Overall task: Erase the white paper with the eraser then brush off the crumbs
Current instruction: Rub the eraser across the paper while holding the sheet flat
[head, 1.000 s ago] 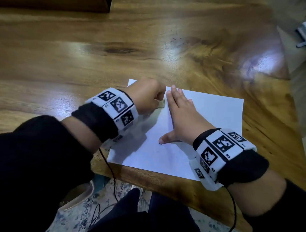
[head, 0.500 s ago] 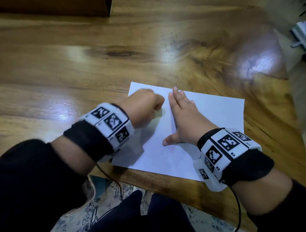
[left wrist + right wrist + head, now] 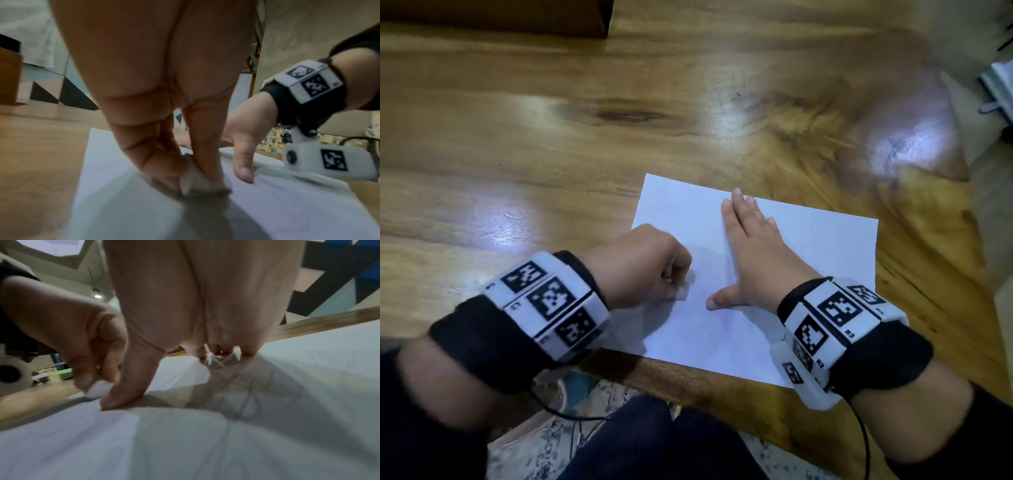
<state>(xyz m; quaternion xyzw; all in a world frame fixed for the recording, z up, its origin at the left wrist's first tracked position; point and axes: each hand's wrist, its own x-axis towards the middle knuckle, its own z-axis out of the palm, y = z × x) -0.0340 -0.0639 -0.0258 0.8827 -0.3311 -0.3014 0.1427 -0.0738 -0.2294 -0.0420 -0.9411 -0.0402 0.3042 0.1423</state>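
Note:
A white sheet of paper (image 3: 808,260) lies on the wooden table (image 3: 551,137) near its front edge. My left hand (image 3: 647,270) is curled in a fist over the sheet's left part and pinches a small white eraser (image 3: 193,180), whose bottom end touches the paper (image 3: 287,211). The eraser (image 3: 97,390) also shows under the left hand's fingers in the right wrist view. My right hand (image 3: 753,253) lies flat on the middle of the sheet, fingers straight and together, thumb spread toward the left hand. Faint pencil lines show on the paper (image 3: 246,402).
The table's front edge (image 3: 688,377) runs just below the sheet, with my dark-clad legs (image 3: 654,445) and a patterned floor under it. A dark box (image 3: 500,17) stands at the back left. The table's right edge (image 3: 969,192) is close to the sheet.
My left hand with the eraser has slid down the sheet toward me, from beside the right fingertips to beside the right thumb. The right hand has stayed flat on the paper.

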